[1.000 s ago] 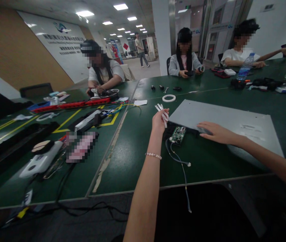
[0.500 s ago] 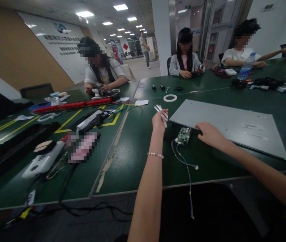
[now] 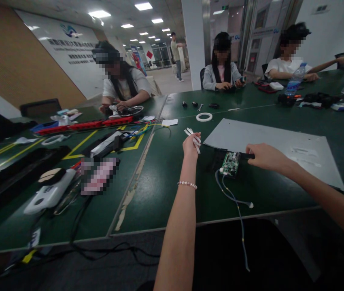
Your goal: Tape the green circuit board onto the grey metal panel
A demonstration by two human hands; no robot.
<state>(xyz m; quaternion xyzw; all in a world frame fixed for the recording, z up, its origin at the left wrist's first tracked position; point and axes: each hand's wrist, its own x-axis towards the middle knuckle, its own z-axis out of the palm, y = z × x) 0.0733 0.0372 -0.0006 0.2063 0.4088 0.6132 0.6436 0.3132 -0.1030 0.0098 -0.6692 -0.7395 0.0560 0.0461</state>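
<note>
My left hand (image 3: 191, 146) is raised over the green table (image 3: 172, 178), its fingers closed on several white tape strips (image 3: 192, 136). My right hand (image 3: 264, 156) pinches a flat black part (image 3: 247, 155) joined to a small green circuit board (image 3: 231, 163). Blue and white wires (image 3: 235, 200) trail from the board toward the table's near edge and hang over it. A large grey metal panel (image 3: 281, 143) lies flat just behind my right hand.
A white tape roll (image 3: 204, 117) lies beyond the panel. Tools, cables, a red strip (image 3: 87, 125) and a white device (image 3: 49, 193) crowd the left table. Three people sit at the far side; a water bottle (image 3: 295, 83) stands at the right.
My right hand has closed from lying flat and moved right, dragging the circuit board and its wires with it. My left hand has stayed in place holding the strips.
</note>
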